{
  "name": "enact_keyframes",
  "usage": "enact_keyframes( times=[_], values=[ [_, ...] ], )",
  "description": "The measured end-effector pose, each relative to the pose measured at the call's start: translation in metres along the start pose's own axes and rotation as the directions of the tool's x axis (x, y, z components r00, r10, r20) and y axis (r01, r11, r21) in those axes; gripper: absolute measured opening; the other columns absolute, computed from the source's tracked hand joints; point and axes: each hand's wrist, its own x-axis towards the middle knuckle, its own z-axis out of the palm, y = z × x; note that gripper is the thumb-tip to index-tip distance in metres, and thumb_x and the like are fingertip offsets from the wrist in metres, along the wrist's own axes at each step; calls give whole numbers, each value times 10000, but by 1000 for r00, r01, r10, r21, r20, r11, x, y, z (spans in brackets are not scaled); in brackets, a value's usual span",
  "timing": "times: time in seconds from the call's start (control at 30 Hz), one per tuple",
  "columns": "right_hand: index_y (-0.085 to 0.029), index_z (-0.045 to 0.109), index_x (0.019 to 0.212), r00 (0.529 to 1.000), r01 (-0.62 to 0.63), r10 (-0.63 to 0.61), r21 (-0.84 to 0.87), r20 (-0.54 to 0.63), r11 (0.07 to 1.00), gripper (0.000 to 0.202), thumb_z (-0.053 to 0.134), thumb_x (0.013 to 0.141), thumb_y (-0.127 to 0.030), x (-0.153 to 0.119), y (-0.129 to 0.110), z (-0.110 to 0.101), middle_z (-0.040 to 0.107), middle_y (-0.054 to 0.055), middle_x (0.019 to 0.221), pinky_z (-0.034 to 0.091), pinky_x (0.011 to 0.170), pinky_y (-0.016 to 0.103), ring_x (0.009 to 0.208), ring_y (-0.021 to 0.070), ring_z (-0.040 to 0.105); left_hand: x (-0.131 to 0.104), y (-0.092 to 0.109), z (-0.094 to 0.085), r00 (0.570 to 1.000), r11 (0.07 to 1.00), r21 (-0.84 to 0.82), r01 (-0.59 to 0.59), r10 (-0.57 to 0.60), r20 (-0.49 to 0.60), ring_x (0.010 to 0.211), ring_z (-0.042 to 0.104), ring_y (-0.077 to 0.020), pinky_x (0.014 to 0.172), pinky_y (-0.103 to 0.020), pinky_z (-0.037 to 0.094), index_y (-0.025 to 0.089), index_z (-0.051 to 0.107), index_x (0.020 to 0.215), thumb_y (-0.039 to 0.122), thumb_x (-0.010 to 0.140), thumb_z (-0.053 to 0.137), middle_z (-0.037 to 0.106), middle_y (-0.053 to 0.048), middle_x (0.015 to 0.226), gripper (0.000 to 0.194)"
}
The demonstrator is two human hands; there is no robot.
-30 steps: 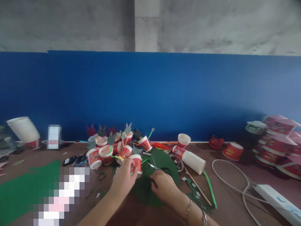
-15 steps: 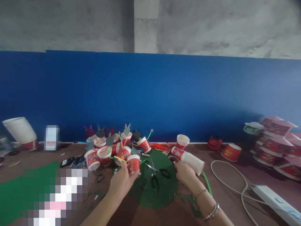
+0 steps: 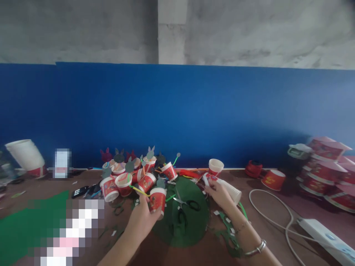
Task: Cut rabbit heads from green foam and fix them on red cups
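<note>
A red paper cup point(image 3: 157, 201), upright with a white rim, is gripped by my left hand point(image 3: 144, 218). Yellow and green pipe cleaners point(image 3: 142, 191) stick out from its sides, and a grey animal-head cutout point(image 3: 161, 183) shows at its rim. My right hand point(image 3: 219, 192) is in front of a lying stack of paper cups point(image 3: 232, 191), its fingers drawn together. What they pinch, if anything, is too small to make out. Black-handled scissors point(image 3: 184, 203) lie open on a round dark green sheet point(image 3: 191, 229) between my hands.
Several red cups with animal-head cutouts point(image 3: 124, 184) crowd the back left. One cup point(image 3: 216, 167) stands behind the stack. A tape roll point(image 3: 253, 168), an upturned red cup point(image 3: 273, 180), a white cable point(image 3: 288, 218) and a power strip point(image 3: 327, 236) lie right. Green scraps point(image 3: 227, 229) are near my right wrist.
My right hand has moved up and slightly right, over the front of the cup stack. The held cup has come slightly down, nearer to me, with more of its side showing.
</note>
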Motion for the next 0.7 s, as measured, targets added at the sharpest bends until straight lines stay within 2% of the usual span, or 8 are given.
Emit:
enact_keyframes(
  times=[0.1,0.13,0.23,0.37,0.47,0.53,0.6,0.7],
  values=[
    [-186,520,790,998,56,-52,229,-25,972,316,349,852,-445,-2,-13,-1,688,60,743,429,561,255,623,168,609,-7,3,-5,996,977,197,-80,88,-30,791,680,-287,603,-293,439,155,476,971,347,827,496,695,-115,802,241],
    [-186,510,786,995,103,-98,369,-31,924,318,392,837,-477,-5,-21,-1,683,62,726,438,576,260,636,173,610,-9,6,-8,992,960,258,-105,119,-37,786,678,-294,610,-305,445,163,508,937,353,835,485,695,-113,782,217],
    [-186,498,798,971,210,-240,541,-14,815,273,488,822,-458,-16,-48,2,641,25,653,437,609,264,637,163,589,-10,22,-16,964,954,178,-242,258,-72,785,671,-262,674,-329,475,190,573,844,317,859,450,693,-84,787,177],
    [-192,483,818,919,271,-380,536,102,799,178,471,862,-365,-30,-85,12,544,-39,589,394,552,233,559,124,508,5,42,-13,794,809,-92,-581,538,-285,1121,548,-233,939,-364,435,177,525,1185,262,867,453,606,-122,1167,337],
    [-194,482,815,896,306,-426,527,121,793,132,464,868,-314,-38,-108,18,509,-52,592,363,519,214,534,107,467,22,47,-4,721,731,-136,-668,591,-362,1264,420,-233,1021,-400,385,192,446,1307,155,847,433,465,-123,1354,462],
    [-191,496,845,885,316,-441,501,151,806,119,445,877,-294,-43,-117,20,525,-47,606,363,520,210,540,108,484,31,44,1,682,687,-129,-715,645,-346,1244,444,-226,1012,-401,401,215,501,1264,83,822,406,487,-103,1336,471],
    [-189,526,857,859,366,-474,419,191,831,143,442,883,-302,-43,-121,18,561,-37,633,362,529,210,563,113,510,38,39,3,669,675,-114,-729,668,-326,1155,522,-223,970,-394,437,204,588,1146,67,813,395,576,-103,1224,408],
    [-177,579,773,855,452,-479,170,198,876,260,403,907,-314,-32,-110,9,618,1,711,380,581,218,670,136,554,44,31,-1,711,721,-98,-686,635,-302,1039,591,-228,905,-384,473,193,646,995,89,816,408,652,-98,1078,316]
  ],
)
